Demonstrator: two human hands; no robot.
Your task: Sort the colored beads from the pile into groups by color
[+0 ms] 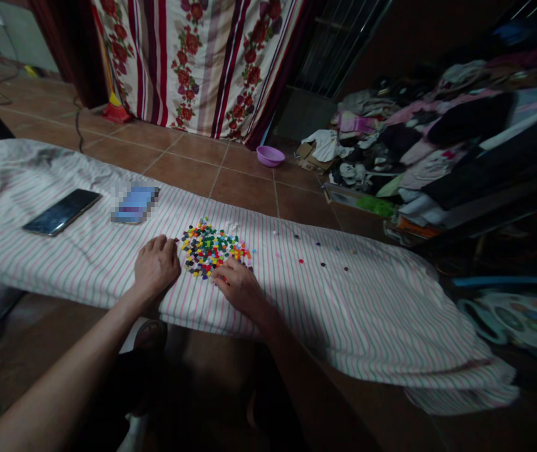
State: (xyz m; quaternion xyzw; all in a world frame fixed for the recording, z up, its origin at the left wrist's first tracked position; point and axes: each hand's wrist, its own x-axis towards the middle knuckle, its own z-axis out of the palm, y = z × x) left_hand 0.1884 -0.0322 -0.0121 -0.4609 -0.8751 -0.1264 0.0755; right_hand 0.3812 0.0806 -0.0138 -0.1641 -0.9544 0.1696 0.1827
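Observation:
A pile of small multicoloured plastic pieces (207, 243) lies spread on the striped cloth (381, 301). At the pile's left edge my left hand (157, 263) rests on the cloth, its fingers curled under; whatever may be inside is hidden. My right hand (238, 285) reaches into the pile's lower right edge. Its thumb and index finger are drawn together, and anything between them is too small to make out. Right of the pile, several single pieces lie spaced apart, among them a red piece (301, 261) and a dark piece (323, 265).
A dark phone (63, 212) and a blurred-out phone-like device (135, 204) lie left of the pile. Beyond the cloth's far edge is tiled floor with a purple basin (270, 156). Heaped clothes (404, 132) fill the right side. A floral curtain (193, 63) hangs at the back.

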